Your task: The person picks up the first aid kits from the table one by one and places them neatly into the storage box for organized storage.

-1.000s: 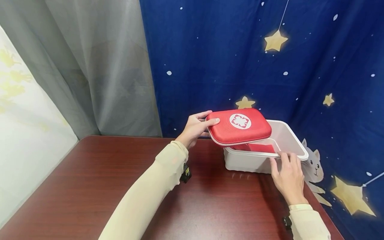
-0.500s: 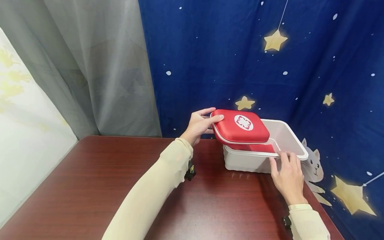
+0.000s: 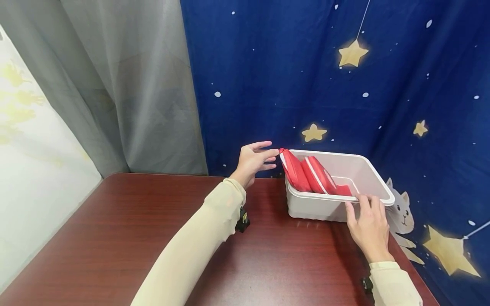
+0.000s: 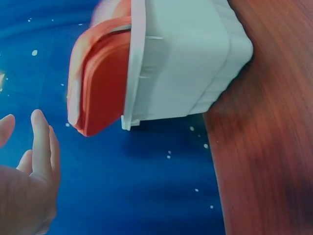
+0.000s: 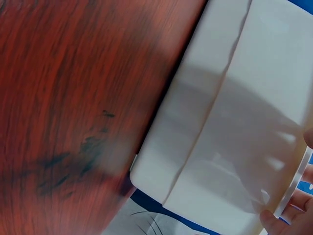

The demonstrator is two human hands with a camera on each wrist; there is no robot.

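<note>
My left hand [image 3: 252, 164] is just left of the white plastic bin [image 3: 315, 208], its fingers spread and nothing in them. A red zippered case [image 3: 294, 172] leans on edge at the bin's left end, its top corner above the rim and by my thumb tip. In the left wrist view, a gap separates that case [image 4: 105, 88] from the fingers. Beside it tilts a second red case [image 3: 320, 175] with white zipper trim and part of a white emblem showing. My right hand [image 3: 368, 227] grips the bin's near rim at the right, thumb outside, fingers over the edge.
A flat red piece [image 3: 344, 190] lies on the bin's floor. The bin stands at the back right of the brown wooden table [image 3: 245, 263], close to its edge. A blue star-patterned curtain [image 3: 268, 76] and a grey curtain [image 3: 153, 106] hang behind.
My left hand has let go of the red case, which has dropped from above the bin to lean on edge inside it. The right hand keeps its grip on the rim.
</note>
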